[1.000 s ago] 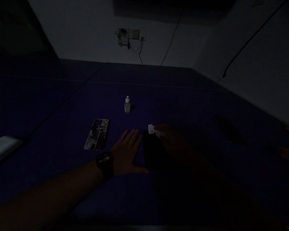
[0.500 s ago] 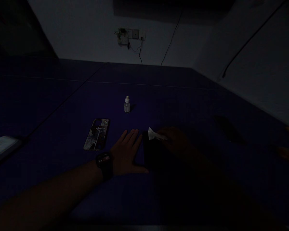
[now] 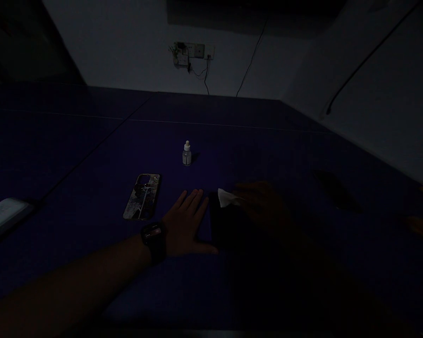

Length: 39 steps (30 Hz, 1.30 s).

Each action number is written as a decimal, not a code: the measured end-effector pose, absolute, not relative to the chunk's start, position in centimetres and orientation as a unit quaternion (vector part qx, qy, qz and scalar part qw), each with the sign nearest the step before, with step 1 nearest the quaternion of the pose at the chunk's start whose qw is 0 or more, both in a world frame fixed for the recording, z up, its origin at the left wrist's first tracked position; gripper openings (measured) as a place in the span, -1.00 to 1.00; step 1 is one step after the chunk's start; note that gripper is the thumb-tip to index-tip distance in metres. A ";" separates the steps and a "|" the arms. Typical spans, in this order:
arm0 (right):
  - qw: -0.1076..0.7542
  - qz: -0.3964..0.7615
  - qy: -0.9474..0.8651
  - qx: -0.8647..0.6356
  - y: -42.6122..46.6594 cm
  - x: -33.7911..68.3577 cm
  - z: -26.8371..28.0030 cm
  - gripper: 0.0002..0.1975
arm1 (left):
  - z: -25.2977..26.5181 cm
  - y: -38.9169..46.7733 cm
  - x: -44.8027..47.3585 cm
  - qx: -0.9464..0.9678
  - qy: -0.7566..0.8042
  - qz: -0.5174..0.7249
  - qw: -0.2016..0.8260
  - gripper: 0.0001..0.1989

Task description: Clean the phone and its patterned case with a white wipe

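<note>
Fingers spread, my left hand (image 3: pixel 185 223) lies flat on the dark blue tabletop, a black watch (image 3: pixel 154 237) on its wrist. Its fingertips and thumb are at the left edge of a dark, flat, rectangular thing (image 3: pixel 223 230), whose kind the dim light hides. Over that thing's far part, my right hand (image 3: pixel 259 199) is closed on a white tissue (image 3: pixel 226 198), with one corner sticking out to the left. Shadow covers most of the right hand and forearm.
A patterned phone case (image 3: pixel 142 197) lies left of my left hand. Farther back stands a small dropper bottle (image 3: pixel 186 155). A white box (image 3: pixel 5 216) is at the far left, a dark phone-like slab (image 3: pixel 334 190) at the right. Wall sockets (image 3: pixel 193 50) hold plugged cables.
My right hand has shifted slightly, its fingers lifting a little, with the tissue still in it. The left hand stays in place. The picture is a bit darker.
</note>
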State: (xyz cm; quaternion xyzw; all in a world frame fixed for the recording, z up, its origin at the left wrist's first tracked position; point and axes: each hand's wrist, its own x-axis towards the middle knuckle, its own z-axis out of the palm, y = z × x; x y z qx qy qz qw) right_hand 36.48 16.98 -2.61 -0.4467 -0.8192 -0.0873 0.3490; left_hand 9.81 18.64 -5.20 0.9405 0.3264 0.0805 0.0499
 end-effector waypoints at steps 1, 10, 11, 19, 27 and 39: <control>0.381 -0.088 -0.796 -0.463 16.9 36.3 -2.4 -0.81 | -5.2 18.6 9.8 0.940 0.327 0.079 0.051 0.28; 0.287 -0.106 -0.855 -0.419 17.6 37.2 -3.2 -0.79 | -5.2 18.7 9.9 0.941 0.323 0.084 0.054 0.29; 0.263 -0.090 -0.874 -0.398 17.6 37.3 -3.4 -0.77 | -5.2 18.7 9.9 0.940 0.325 0.084 0.054 0.29; 0.191 -0.018 -0.882 -0.431 17.4 37.8 -4.0 -0.53 | -5.4 18.8 9.8 0.940 0.323 0.093 0.049 0.28; 0.172 -0.044 -0.858 -0.482 17.5 38.0 -4.2 -0.59 | -5.3 18.7 9.8 0.939 0.328 0.084 0.052 0.28; 0.244 -0.049 -0.844 -0.475 17.6 38.2 -3.3 -0.91 | -5.0 18.7 9.9 0.939 0.329 0.074 0.060 0.28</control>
